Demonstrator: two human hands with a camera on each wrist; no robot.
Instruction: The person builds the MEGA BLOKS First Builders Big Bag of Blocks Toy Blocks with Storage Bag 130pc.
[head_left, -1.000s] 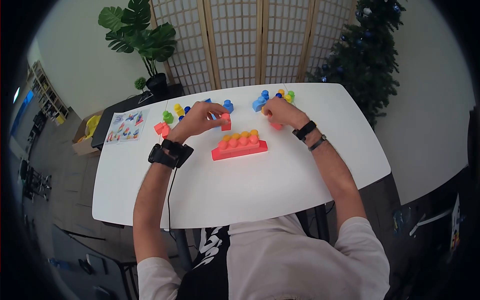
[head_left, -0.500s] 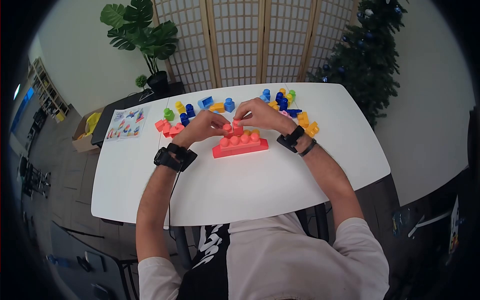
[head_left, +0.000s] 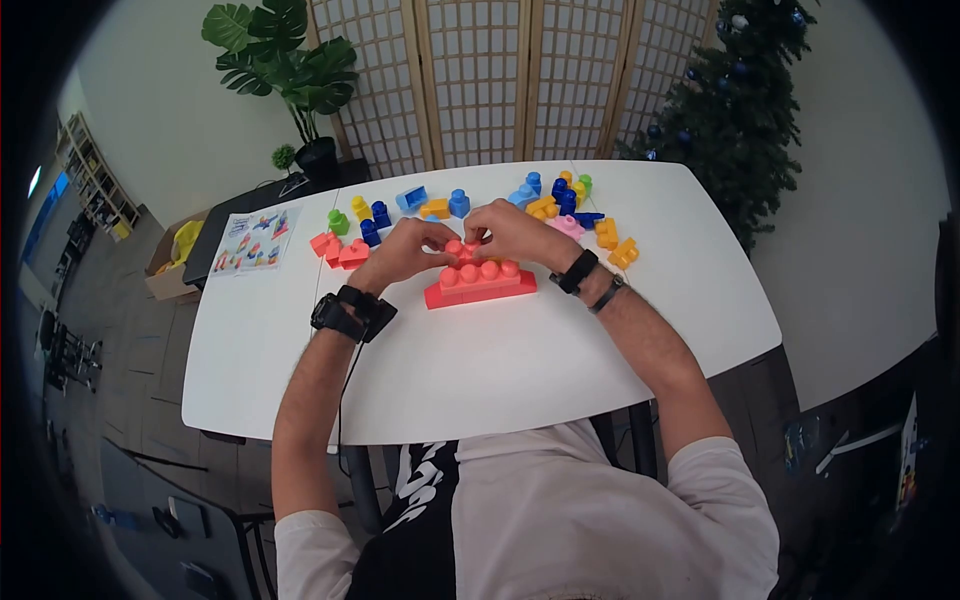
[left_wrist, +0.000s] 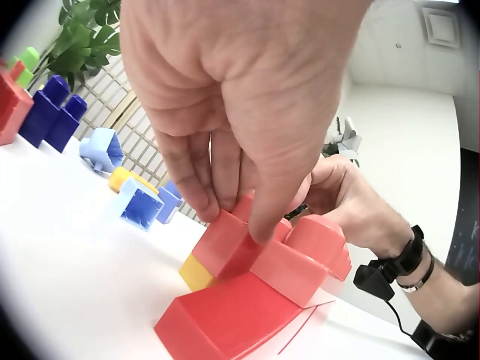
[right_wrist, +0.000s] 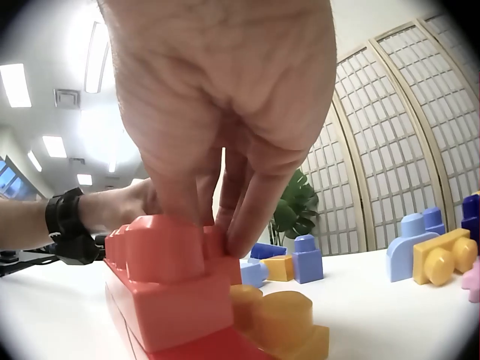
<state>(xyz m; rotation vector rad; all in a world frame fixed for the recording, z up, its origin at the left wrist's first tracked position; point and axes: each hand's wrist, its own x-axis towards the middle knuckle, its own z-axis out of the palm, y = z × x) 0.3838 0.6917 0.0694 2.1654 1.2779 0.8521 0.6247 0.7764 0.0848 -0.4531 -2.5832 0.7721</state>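
Two hands [head_left: 407, 252] pinching red blocks [left_wrist: 223, 246], right block [head_left: 470, 251] now lower, beside its neighbour

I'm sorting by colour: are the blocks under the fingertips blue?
No, the left hand and right hand have their fingertips on red blocks.

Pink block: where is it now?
In the head view, the pink block lies on the white table beside the right hand, left of a yellow-orange block. The right wrist view crops it.
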